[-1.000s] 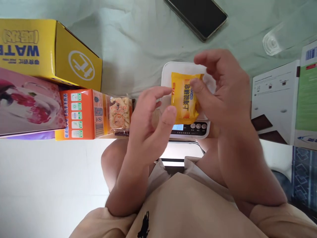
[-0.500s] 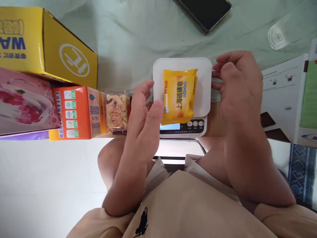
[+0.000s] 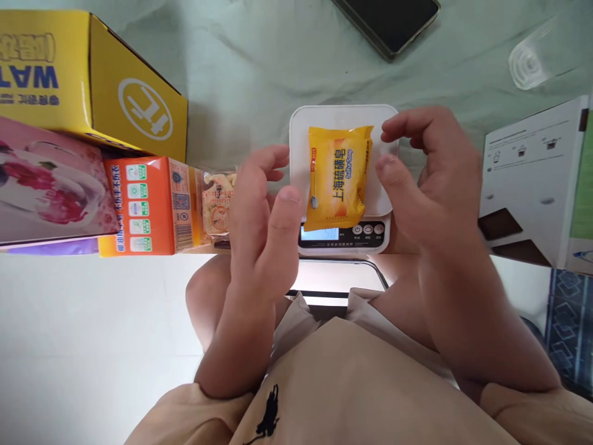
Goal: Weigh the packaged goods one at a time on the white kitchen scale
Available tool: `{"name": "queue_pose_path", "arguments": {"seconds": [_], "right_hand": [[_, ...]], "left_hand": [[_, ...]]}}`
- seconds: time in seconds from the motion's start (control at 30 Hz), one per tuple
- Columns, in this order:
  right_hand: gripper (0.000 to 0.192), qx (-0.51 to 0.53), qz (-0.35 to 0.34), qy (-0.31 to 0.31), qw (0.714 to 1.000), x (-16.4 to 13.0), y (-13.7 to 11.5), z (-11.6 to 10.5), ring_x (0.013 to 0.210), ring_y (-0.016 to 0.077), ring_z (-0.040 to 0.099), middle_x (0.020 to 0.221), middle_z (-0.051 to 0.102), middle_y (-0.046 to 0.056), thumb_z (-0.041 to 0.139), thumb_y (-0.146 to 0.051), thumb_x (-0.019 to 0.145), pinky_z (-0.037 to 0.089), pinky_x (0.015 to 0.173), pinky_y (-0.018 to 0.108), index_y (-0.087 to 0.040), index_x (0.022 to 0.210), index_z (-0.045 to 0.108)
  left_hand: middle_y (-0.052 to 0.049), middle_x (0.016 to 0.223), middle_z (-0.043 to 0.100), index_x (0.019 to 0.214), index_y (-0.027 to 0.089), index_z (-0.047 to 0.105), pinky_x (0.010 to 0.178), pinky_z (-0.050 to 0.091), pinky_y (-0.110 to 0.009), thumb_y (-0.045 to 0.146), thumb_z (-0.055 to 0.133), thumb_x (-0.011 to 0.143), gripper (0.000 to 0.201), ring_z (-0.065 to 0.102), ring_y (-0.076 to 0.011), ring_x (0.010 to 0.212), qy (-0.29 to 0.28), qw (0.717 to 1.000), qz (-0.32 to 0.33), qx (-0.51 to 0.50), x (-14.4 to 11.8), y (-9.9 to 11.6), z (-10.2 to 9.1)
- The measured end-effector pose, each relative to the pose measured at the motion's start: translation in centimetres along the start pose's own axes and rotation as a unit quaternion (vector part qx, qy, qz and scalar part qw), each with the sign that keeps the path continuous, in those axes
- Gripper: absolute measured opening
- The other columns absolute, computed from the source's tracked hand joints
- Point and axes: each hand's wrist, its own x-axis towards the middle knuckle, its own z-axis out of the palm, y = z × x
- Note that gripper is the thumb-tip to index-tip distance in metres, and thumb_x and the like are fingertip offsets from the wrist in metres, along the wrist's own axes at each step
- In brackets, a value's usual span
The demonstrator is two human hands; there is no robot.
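A yellow soap packet (image 3: pixel 340 176) lies flat on the white kitchen scale (image 3: pixel 301 133), above the scale's lit display and buttons. My left hand (image 3: pixel 262 216) hovers just left of the packet, fingers apart, thumb near its lower left corner, holding nothing. My right hand (image 3: pixel 428 173) is just right of the packet with curled fingers spread, thumb close to the packet's right edge; I cannot tell whether it touches. Both forearms reach up from my beige shirt at the bottom.
Left of the scale lie a clear snack pack (image 3: pixel 217 204), an orange carton (image 3: pixel 148 207), a pink box (image 3: pixel 46 185) and a yellow box (image 3: pixel 92 80). A dark phone (image 3: pixel 393 21) and a clear glass (image 3: pixel 528 62) sit at the back, printed cartons (image 3: pixel 528 179) at the right.
One second ago my right hand held the soap packet above the scale. It set the packet down and let go; now both hands have drawn back in close beside it.
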Motion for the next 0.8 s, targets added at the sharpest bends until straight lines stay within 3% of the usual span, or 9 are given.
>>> {"name": "queue_pose_path", "arguments": {"seconds": [0.13,0.23,0.37,0.5,0.57,0.67,0.8], "right_hand": [[0.019,-0.036,0.024,0.026,0.999,-0.2,-0.7,0.1,0.099,0.0291,0.074,0.099,0.078,0.004,0.059,-0.034,0.089,0.056,0.097,0.057,-0.029,0.105,0.069],[0.024,-0.061,0.004,0.043,0.997,-0.9,-1.1,0.2,0.091,0.0265,0.072,0.094,0.079,0.006,0.06,-0.036,0.09,0.057,0.089,0.052,-0.024,0.105,0.074],[0.037,-0.086,-0.035,-0.001,0.996,-2.6,-1.6,0.3,0.096,0.0257,0.068,0.103,0.082,0.005,0.059,-0.039,0.095,0.057,0.093,0.051,-0.026,0.126,0.076],[0.046,-0.054,-0.064,-0.028,0.996,-4.8,-2.3,0.3,0.117,0.0288,0.069,0.124,0.074,0.012,0.058,-0.041,0.099,0.059,0.099,0.053,-0.025,0.14,0.072],[0.043,-0.02,-0.064,-0.003,0.998,-5.7,-2.4,0.2,0.117,0.027,0.069,0.124,0.069,0.013,0.059,-0.04,0.099,0.063,0.097,0.05,-0.024,0.136,0.073],[0.039,-0.011,-0.032,0.04,0.999,-6.2,-2.5,-0.3,0.117,0.0267,0.069,0.124,0.067,0.012,0.061,-0.041,0.098,0.065,0.102,0.053,-0.025,0.131,0.074],[0.028,-0.035,0.001,0.069,0.997,-5.5,-1.7,-2.2,0.116,0.0259,0.072,0.123,0.07,0.01,0.063,-0.035,0.1,0.067,0.102,0.05,-0.032,0.124,0.078]], "left_hand": [[-0.002,0.113,0.079,0.117,0.031,0.076,0.097,0.049,-0.052,0.061,0.054,0.109,0.038,0.067,-0.0281,0.107,0.028,0.996,0.048,0.068,0.2,-0.1,0.0],[-0.001,0.106,0.082,0.109,0.028,0.077,0.091,0.048,-0.048,0.054,0.05,0.112,0.039,0.07,-0.0243,0.097,0.016,0.992,0.083,0.098,0.3,0.1,0.1],[0.001,0.1,0.084,0.107,0.026,0.079,0.089,0.05,-0.046,0.048,0.044,0.115,0.041,0.073,-0.0222,0.089,-0.009,0.988,0.112,0.109,0.1,0.6,0.8],[-0.002,0.118,0.085,0.118,0.028,0.079,0.1,0.055,-0.048,0.051,0.045,0.114,0.041,0.077,-0.0265,0.113,-0.038,0.99,0.118,0.071,-0.7,0.9,1.8],[-0.007,0.133,0.081,0.127,0.025,0.078,0.109,0.056,-0.048,0.053,0.046,0.113,0.044,0.074,-0.0288,0.13,-0.069,0.991,0.101,0.051,-1.3,1.4,2.3],[-0.011,0.147,0.073,0.136,0.024,0.074,0.115,0.057,-0.048,0.056,0.045,0.113,0.05,0.07,-0.0295,0.137,-0.126,0.989,0.059,0.042,-2.2,2.5,3.3],[-0.013,0.155,0.068,0.147,0.026,0.067,0.121,0.056,-0.051,0.055,0.043,0.113,0.051,0.066,-0.0317,0.145,-0.166,0.982,0.081,0.041,-3.0,3.5,5.1]]}}
